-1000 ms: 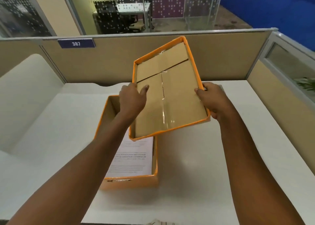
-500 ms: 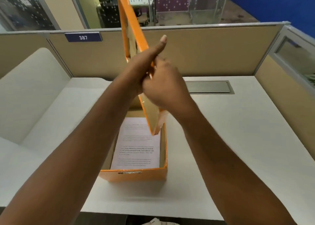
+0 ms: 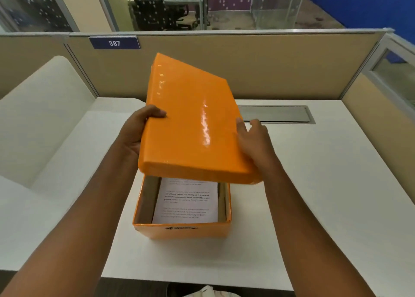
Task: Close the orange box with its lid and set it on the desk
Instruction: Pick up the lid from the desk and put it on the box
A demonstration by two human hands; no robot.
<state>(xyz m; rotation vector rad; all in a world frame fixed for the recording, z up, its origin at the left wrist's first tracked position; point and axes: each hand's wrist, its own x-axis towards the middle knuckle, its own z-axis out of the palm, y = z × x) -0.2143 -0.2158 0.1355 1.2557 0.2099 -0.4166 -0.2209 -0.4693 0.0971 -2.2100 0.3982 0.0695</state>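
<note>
A: Flipping done! Half a second back, standing on edge with both hands bunched on it; now turning glossy orange top upward — lid (image 3: 193, 126) coming round the right way for closing.

B: And a second back, showing its brown cardboard underside to the camera. Meaning for the task: hollow side now facing down, so ready for lowering, not yet seated.

A: Hovering over the orange box (image 3: 183, 228), tilted, far end raised toward the partition (image 3: 269, 67), near edge dipping low and overlapping the box's far rim in this view. Touching or just clear? Cannot tell.

B: Box itself sitting open near the front edge of the desk (image 3: 314, 184), printed sheet (image 3: 186, 202) lying flat inside, plainly visible.

A: Now the hands. Left hand (image 3: 137, 132) cupping the lid's left edge, thumb curling over the top, fingers (image 3: 157, 112) tucked beneath and mostly hidden. Gripping firmly, by the look of it.

B: Right hand (image 3: 253, 144) pressing against the right edge, fingers laid along the side, index lifting slightly off. Both forearms reaching forward from the near desk edge, roughly symmetrical.

A: Judging ahead: levelling needed, plus squaring the lid's corners over the box's corners before pushing down.

B: Skewed slightly clockwise at present, so catching on a rim looking like the risk.
</note>
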